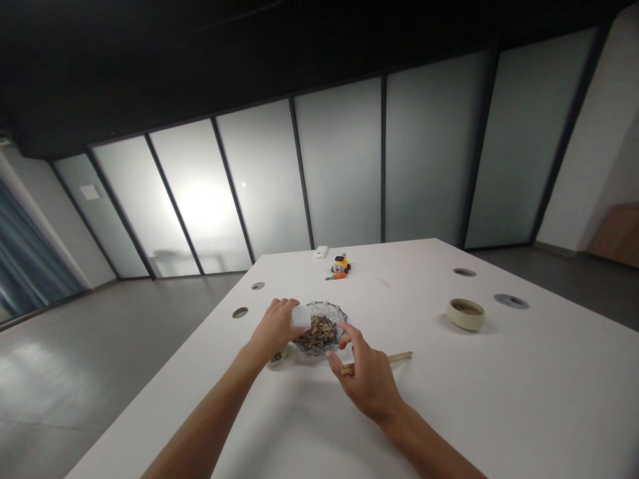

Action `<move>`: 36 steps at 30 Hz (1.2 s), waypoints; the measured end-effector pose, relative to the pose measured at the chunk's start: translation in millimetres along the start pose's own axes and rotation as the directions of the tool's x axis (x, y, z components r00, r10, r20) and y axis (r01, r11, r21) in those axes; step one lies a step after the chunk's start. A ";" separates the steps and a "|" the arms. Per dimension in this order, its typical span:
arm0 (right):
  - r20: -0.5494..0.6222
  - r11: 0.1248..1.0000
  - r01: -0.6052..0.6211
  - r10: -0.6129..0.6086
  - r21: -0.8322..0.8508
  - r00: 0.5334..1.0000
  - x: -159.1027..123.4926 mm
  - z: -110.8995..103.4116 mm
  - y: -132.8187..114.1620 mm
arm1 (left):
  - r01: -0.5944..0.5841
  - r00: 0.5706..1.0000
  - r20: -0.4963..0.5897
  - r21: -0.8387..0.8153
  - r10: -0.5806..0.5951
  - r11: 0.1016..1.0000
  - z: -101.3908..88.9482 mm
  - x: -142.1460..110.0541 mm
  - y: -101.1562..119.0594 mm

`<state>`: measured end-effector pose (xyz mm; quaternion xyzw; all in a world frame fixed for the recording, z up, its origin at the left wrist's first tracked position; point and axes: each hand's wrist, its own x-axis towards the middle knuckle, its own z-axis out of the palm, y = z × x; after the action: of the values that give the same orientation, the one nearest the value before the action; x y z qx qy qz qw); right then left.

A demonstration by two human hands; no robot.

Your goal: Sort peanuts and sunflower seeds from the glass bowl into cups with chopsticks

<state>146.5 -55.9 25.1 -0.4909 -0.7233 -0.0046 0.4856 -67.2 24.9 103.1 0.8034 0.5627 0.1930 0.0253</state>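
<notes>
The left hand (274, 327) is closed on a white block (301, 319) at the 9 o'clock edge of the glass bowl (329, 309); what the block is, I cannot tell. The bowl sits on the table (499, 392) with striped seeds (320, 331) in it. At its 4 o'clock, the right hand (369, 380) grips sticks (401, 357) lying across it, thumb and forefinger spread apart near the rim; whether they touch it is unclear. A small cup (276, 358) of dark bits, partly hidden by the left wrist, is at 8 o'clock. At 3 o'clock, well apart, is a cream dish (466, 322). Toward 12 are a carrot (337, 276), a yellow toy (341, 264) and, farther off, a white box (321, 252)
</notes>
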 end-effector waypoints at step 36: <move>-0.091 0.533 -0.322 0.414 -0.782 0.906 42.4 -76.1 90.1 | -0.415 0.910 -0.165 -0.360 0.381 0.836 104.3 -69.9 52.1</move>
<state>262.0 -16.1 52.9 -0.7929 -0.5522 -0.1904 0.1736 -5.7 -39.6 0.5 0.8726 0.3344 0.3357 0.1184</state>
